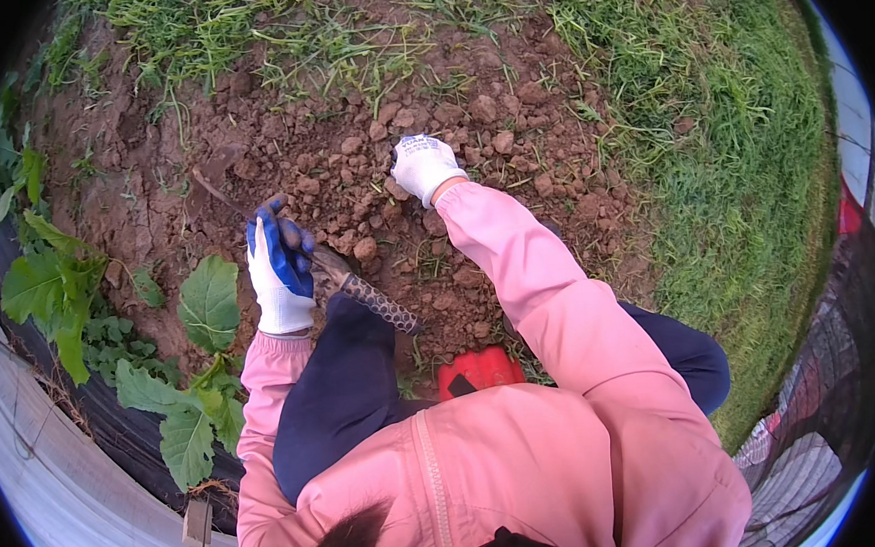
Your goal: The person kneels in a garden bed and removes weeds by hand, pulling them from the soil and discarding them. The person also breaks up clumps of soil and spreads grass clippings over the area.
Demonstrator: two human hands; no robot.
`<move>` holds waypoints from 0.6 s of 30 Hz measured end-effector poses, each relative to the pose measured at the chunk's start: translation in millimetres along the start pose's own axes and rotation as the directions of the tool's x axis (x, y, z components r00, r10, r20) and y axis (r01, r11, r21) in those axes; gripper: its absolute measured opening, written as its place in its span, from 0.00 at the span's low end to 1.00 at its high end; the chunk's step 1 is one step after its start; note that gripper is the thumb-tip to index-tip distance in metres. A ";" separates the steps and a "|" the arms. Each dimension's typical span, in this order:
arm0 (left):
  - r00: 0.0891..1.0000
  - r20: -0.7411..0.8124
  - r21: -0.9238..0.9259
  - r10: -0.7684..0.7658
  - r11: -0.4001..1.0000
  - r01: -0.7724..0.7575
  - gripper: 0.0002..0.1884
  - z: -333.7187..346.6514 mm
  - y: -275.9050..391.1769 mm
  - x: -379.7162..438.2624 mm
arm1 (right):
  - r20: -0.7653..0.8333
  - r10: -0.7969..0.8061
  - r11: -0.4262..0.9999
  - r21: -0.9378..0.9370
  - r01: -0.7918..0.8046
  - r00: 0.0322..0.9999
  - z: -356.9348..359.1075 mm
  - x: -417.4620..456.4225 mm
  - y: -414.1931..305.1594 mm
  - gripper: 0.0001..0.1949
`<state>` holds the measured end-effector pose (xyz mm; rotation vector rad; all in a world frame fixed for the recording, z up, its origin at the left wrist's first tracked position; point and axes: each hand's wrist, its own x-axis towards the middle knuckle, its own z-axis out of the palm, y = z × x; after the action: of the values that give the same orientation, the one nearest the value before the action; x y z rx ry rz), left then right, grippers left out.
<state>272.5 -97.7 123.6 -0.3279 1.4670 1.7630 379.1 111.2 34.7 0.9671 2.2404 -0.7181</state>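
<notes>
My left hand (281,264), in a white work glove with a blue coated palm, grips a small hand hoe (379,302). The tool's patterned handle slants down to the right, past my left knee. Its thin metal neck and earth-coloured blade point up and left, low over the soil. Farther forward, my right hand (425,167) wears a matching glove and rests back upward on the loose, cloddy soil (356,166). Its fingers curl under, so what they hold, if anything, is hidden.
Broad-leaved plants (186,409) grow at my left, beside black sheeting (135,423) and pale plastic film (57,447). Cut or flattened green plants (741,202) cover the right side and far edge. A red plastic object (481,370) lies between my legs.
</notes>
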 end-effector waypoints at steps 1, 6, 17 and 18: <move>1.000 -0.001 0.001 -0.006 1.000 0.006 0.20 0.3 0.1 0.1 | -0.001 0.001 1.000 0.008 -0.001 1.000 -1.2 -1.0 -1.0 0.15; 0.999 0.037 -0.011 0.011 1.000 -0.011 0.21 -2.5 -3.6 3.5 | 0.048 -0.069 0.974 0.218 0.057 0.996 -2.4 -1.3 22.6 0.18; 0.999 0.017 -0.010 0.029 1.000 -0.029 0.22 -4.6 -4.8 2.8 | -0.152 0.190 0.334 0.939 0.082 0.970 -34.9 -73.5 72.6 0.16; 0.999 0.029 0.002 0.015 1.000 -0.015 0.22 1.6 -4.3 2.2 | -0.202 0.056 0.472 0.869 0.152 0.978 -6.4 -66.0 64.1 0.15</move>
<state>274.7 -95.3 119.6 -0.2894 1.4548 1.7709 463.7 123.4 69.3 1.4853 1.9797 -2.0267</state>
